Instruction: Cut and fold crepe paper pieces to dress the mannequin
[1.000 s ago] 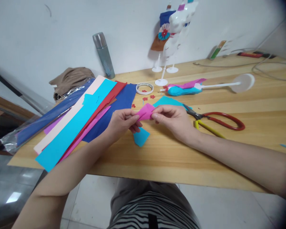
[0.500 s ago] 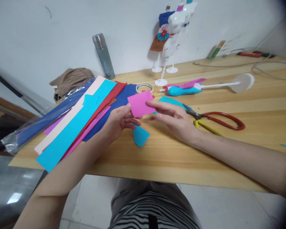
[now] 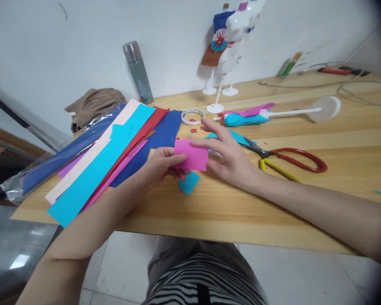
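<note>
My left hand (image 3: pixel 161 166) pinches the left edge of a small pink paper piece (image 3: pixel 192 155), holding it flat just above the wooden table (image 3: pixel 228 212). My right hand (image 3: pixel 227 150) hovers over the piece's right side with fingers spread and holds nothing. A small cyan scrap (image 3: pixel 188 183) lies on the table under the pink piece. Another cyan sheet (image 3: pixel 238 137) lies partly hidden behind my right hand.
Long coloured paper strips (image 3: pixel 114 148) fan out at the left. Red-handled scissors (image 3: pixel 285 159) lie to the right. A tape roll (image 3: pixel 192 116), a grey flask (image 3: pixel 138 72), white mannequin stands (image 3: pixel 231 46), a fallen one wrapped in cyan (image 3: pixel 250 118), and cables sit further back.
The pink piece went from folded between both hands to opened flat. My right hand let go of it and spread its fingers; my left hand alone holds it, lower than before.
</note>
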Tool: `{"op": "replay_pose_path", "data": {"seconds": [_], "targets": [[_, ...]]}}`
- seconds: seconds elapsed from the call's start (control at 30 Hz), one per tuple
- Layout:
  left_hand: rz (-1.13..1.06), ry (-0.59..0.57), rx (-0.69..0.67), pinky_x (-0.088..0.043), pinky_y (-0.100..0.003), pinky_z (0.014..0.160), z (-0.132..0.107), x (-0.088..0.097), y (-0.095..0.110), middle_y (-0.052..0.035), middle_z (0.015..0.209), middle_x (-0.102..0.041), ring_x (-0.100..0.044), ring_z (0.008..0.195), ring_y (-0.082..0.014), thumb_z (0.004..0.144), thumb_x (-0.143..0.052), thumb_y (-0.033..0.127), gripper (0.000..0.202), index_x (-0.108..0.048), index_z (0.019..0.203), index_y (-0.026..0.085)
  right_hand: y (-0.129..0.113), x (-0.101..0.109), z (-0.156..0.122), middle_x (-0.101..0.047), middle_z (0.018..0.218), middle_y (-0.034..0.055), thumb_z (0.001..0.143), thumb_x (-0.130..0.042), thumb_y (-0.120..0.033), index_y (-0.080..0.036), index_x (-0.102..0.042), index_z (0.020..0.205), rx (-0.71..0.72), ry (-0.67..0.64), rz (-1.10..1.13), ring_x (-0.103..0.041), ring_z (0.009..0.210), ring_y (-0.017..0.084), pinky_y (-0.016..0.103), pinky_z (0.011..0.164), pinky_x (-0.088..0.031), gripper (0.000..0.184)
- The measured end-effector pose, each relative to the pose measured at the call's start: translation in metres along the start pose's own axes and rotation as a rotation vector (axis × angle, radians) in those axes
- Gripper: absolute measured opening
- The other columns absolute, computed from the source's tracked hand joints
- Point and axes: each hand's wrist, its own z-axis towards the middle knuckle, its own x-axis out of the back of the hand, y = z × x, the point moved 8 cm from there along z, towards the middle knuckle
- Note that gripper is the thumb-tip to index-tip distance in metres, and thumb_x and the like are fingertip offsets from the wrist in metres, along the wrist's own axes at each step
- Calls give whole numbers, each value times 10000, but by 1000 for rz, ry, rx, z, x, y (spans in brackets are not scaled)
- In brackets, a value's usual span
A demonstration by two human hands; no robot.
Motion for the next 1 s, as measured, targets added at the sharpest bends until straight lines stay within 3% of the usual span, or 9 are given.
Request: {"op": "replay_pose_path", "data": {"seconds": [0.07, 0.17, 0.3, 0.4, 0.47, 0.57, 0.7, 0.8, 1.0], "targets": [[-2, -1, -11, -457, -218, 456, -1, -2, 1, -76, 656, -725, -629, 476, -129, 690, -837, 563, 468, -703, 723, 116, -1, 8, 2, -596, 1484, 98, 911, -616, -201, -259, -765, 989, -12, 58, 27, -543, 1392, 324, 591, 1128, -461, 178], [-38, 116, -158, -525, -242, 544, -2, 7, 13, -111, 884, -779, -702, 641, -161, 789, -732, 644, 541, -739, 924, 120, 11, 13, 3, -755, 1169, 68, 889, -687, -314, -267, -726, 807, -210, 131, 246, -685, 1152, 295, 546, 1060, -517, 103], [-24, 220, -342, -583, -310, 816, -6, 17, 28, -100, 1124, -762, -724, 957, -208, 799, -780, 577, 564, -711, 1184, 171, 31, -7, -4, -732, 765, 1, 743, -826, -418, -249, -685, 737, -570, 99, 649, -677, 721, 195, 382, 763, -593, 220], [4, 191, -328, -572, -343, 860, -5, 17, 27, -103, 1094, -761, -719, 974, -222, 737, -858, 546, 641, -694, 1225, 163, 29, -17, -6, -691, 672, -16, 690, -868, -412, -241, -690, 713, -645, 32, 779, -602, 595, 150, 328, 639, -549, 248], [-13, 149, -259, -579, -333, 806, -3, 15, 22, -92, 1016, -763, -721, 886, -200, 704, -891, 521, 628, -706, 1179, 154, 24, -21, -5, -682, 661, -11, 691, -872, -429, -233, -689, 711, -639, -27, 806, -590, 577, 144, 323, 612, -531, 269], [-45, 75, -143, -568, -290, 667, 0, 8, 14, -60, 841, -743, -689, 708, -158, 631, -931, 488, 526, -724, 958, 131, 19, -24, -5, -668, 636, -14, 695, -875, -453, -218, -680, 711, -631, -85, 801, -581, 556, 130, 303, 582, -508, 305], [-13, 110, -165, -496, -212, 549, -1, 8, 17, -5, 658, -685, -613, 559, -96, 597, -946, 413, 433, -643, 742, 140, 19, -27, -8, -653, 593, -27, 682, -882, -467, -206, -665, 709, -656, -108, 765, -558, 512, 108, 269, 532, -472, 340], [50, 152, -215, -460, -195, 498, -3, 9, 22, 14, 588, -651, -570, 500, -80, 593, -940, 384, 415, -618, 700, 146, 23, -25, -10, -636, 555, -36, 666, -891, -465, -204, -652, 698, -694, -74, 688, -535, 472, 97, 250, 491, -439, 354], [35, 125, -185, -503, -212, 495, -2, 10, 23, -5, 609, -660, -605, 512, -101, 613, -914, 469, 439, -638, 710, 142, 22, -23, -9, -635, 562, -39, 647, -892, -443, -207, -649, 680, -717, -36, 675, -535, 463, 86, 244, 488, -440, 340]]}}
